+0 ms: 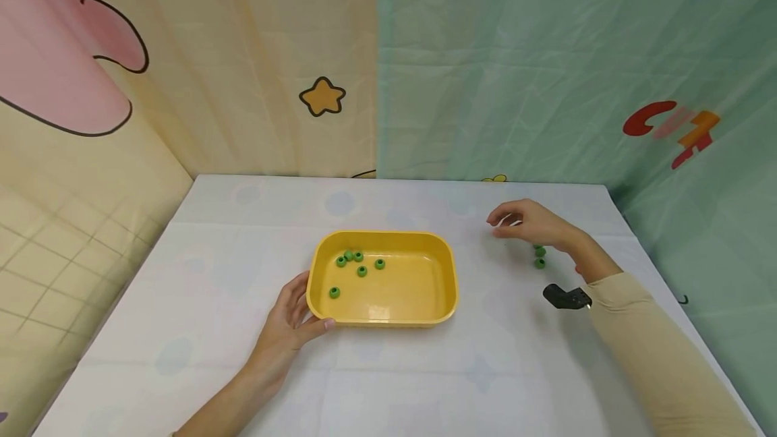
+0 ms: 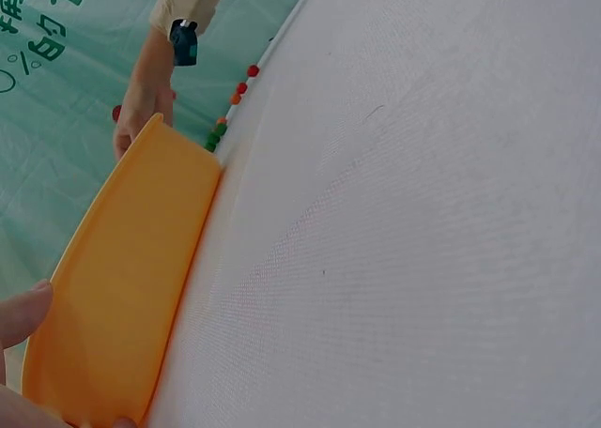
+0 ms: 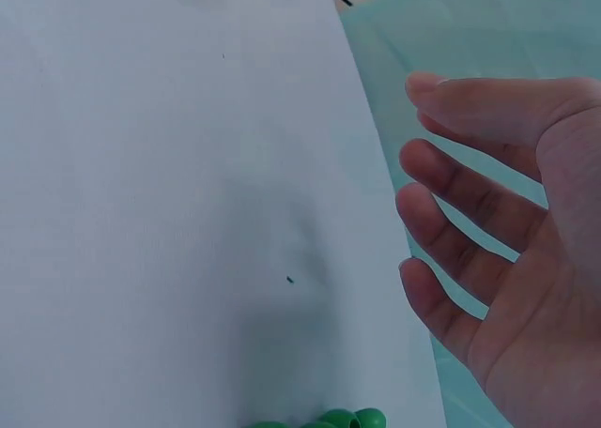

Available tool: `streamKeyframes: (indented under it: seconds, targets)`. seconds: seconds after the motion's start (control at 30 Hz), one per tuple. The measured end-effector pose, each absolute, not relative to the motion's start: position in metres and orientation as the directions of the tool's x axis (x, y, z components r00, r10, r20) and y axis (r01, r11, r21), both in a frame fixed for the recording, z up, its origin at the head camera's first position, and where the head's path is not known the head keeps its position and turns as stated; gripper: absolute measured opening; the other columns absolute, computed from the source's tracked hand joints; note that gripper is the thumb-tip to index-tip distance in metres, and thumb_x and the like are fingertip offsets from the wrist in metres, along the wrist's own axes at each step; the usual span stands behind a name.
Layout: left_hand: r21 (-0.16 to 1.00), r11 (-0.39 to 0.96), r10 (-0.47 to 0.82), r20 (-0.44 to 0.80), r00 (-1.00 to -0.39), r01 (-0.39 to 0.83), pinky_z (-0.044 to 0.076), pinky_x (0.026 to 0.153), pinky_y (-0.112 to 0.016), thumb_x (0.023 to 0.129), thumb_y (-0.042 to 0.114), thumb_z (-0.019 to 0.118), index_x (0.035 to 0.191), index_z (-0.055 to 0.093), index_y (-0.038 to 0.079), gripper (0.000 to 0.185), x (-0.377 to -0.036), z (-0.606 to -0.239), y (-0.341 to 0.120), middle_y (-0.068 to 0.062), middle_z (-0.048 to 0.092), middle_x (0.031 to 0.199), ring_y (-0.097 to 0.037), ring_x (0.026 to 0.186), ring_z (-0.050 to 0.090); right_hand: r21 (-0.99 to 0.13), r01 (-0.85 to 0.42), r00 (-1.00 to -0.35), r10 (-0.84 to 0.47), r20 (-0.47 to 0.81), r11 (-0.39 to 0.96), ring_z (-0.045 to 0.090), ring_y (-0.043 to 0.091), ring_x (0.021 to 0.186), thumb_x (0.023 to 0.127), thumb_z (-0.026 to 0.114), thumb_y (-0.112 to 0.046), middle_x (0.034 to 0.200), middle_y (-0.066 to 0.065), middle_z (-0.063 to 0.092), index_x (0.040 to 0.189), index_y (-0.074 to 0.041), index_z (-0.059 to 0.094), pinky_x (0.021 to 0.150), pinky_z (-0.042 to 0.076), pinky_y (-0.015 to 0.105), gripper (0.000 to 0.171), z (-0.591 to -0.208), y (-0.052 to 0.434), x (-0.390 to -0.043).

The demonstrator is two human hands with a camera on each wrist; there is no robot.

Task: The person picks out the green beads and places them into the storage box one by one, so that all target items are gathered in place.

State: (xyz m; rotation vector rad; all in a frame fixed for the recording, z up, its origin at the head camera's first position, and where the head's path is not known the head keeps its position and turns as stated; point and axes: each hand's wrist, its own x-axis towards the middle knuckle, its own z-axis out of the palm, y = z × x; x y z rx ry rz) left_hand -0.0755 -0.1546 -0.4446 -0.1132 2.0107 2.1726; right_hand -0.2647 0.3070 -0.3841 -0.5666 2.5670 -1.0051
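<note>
A yellow tray (image 1: 382, 235) sits mid-table with several green beads (image 1: 361, 271) scattered in its left half. My left hand (image 1: 299, 310) clasps the tray's near-left corner, thumb along the front wall and fingers up the left side. In the left wrist view the thumb (image 2: 23, 313) presses the tray's outer wall (image 2: 122, 278). My right hand (image 1: 495, 226) hovers over the table to the tray's right, fingers loosely spread, holding nothing. The right wrist view shows its bare palm (image 3: 507, 287). Loose green beads (image 1: 539, 257) lie beside that wrist, also seen at the frame's bottom edge (image 3: 343, 419).
The white cloth-covered table (image 1: 388, 383) is walled by printed fabric at the back and both sides. A black wrist camera (image 1: 564, 297) sits on the right forearm. In the left wrist view, red, orange and green beads (image 2: 230, 109) line the table's far edge.
</note>
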Motion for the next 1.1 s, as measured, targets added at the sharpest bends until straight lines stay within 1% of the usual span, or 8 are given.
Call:
streamKeyframes:
  seconds: [0.23,0.33,0.4,0.53,0.57,0.7,0.8,1.1]
  targets:
    - [0.981,-0.071,0.078,-0.178,-0.981,-0.183,0.044,0.108,-0.021,0.088,-0.001,0.08,0.16,0.024,0.017,0.093,-0.075,-0.445,-0.156,0.0,0.029,0.164,-0.025,0.15,0.028,-0.695,-0.181,-0.894,-0.411,-0.179,0.696,0.061,0.03,0.113,0.099,0.073,-0.021,0.128,0.016,0.065,0.126,-0.002,0.068,0.094,0.052,0.044,0.033,-0.387,0.33,-0.265]
    - [0.981,-0.072,0.082,-0.175,-0.981,-0.181,0.044,0.108,-0.022,0.088,0.0,0.08,0.16,0.024,0.017,0.093,-0.075,-0.445,-0.156,0.0,0.029,0.164,-0.025,0.15,0.028,-0.687,-0.167,-0.905,-0.387,-0.178,0.707,0.061,0.03,0.114,0.1,0.072,-0.021,0.129,0.016,0.064,0.128,-0.001,0.068,0.093,0.052,0.041,0.034,-0.388,0.338,-0.265]
    - [0.981,-0.074,0.081,-0.173,-0.982,-0.179,0.044,0.108,-0.022,0.088,-0.001,0.08,0.16,0.025,0.017,0.092,-0.075,-0.446,-0.156,0.0,0.029,0.163,-0.025,0.15,0.028,-0.686,-0.145,-0.912,-0.365,-0.187,0.713,0.061,0.031,0.113,0.1,0.071,-0.021,0.129,0.017,0.064,0.129,-0.001,0.067,0.082,0.054,0.039,0.035,-0.389,0.343,-0.264]
    - [0.982,-0.077,0.082,-0.166,-0.983,-0.172,0.044,0.108,-0.021,0.088,-0.001,0.08,0.159,0.025,0.017,0.092,-0.076,-0.447,-0.157,0.0,0.03,0.163,-0.025,0.15,0.028,-0.662,-0.104,-0.928,-0.311,-0.203,0.743,0.06,0.033,0.114,0.101,0.07,-0.022,0.13,0.019,0.064,0.131,-0.002,0.066,0.074,0.052,0.037,0.036,-0.392,0.353,-0.264]
    - [0.982,-0.078,0.081,-0.164,-0.983,-0.17,0.044,0.108,-0.021,0.088,-0.001,0.08,0.159,0.025,0.017,0.092,-0.076,-0.447,-0.157,0.0,0.03,0.163,-0.025,0.15,0.028,-0.655,-0.095,-0.931,-0.299,-0.208,0.749,0.059,0.035,0.115,0.102,0.069,-0.022,0.131,0.019,0.064,0.131,-0.001,0.065,0.074,0.053,0.04,0.037,-0.393,0.356,-0.264]
    - [0.983,-0.079,0.08,-0.161,-0.984,-0.167,0.044,0.108,-0.021,0.087,-0.001,0.08,0.16,0.025,0.017,0.092,-0.076,-0.447,-0.157,0.0,0.03,0.163,-0.026,0.15,0.028,-0.628,-0.092,-0.942,-0.272,-0.197,0.773,0.055,0.041,0.124,0.103,0.067,-0.022,0.133,0.022,0.062,0.132,0.001,0.064,0.095,0.052,0.053,0.037,-0.397,0.366,-0.266]
    - [0.982,-0.078,0.076,-0.165,-0.983,-0.171,0.045,0.107,-0.021,0.087,-0.001,0.08,0.16,0.025,0.017,0.092,-0.076,-0.447,-0.156,0.0,0.03,0.163,-0.026,0.15,0.028,-0.617,-0.087,-0.946,-0.259,-0.196,0.782,0.054,0.043,0.124,0.103,0.065,-0.019,0.132,0.024,0.061,0.131,0.002,0.064,0.1,0.049,0.057,0.036,-0.402,0.374,-0.267]
    - [0.981,-0.079,0.074,-0.171,-0.982,-0.177,0.046,0.107,-0.021,0.088,0.0,0.081,0.16,0.026,0.017,0.092,-0.076,-0.447,-0.153,0.0,0.03,0.163,-0.026,0.151,0.028,-0.6,-0.03,-0.937,-0.232,-0.262,0.8,0.055,0.038,0.115,0.103,0.063,-0.016,0.137,0.027,0.057,0.137,0.002,0.061,0.087,0.056,0.036,0.039,-0.419,0.396,-0.267]
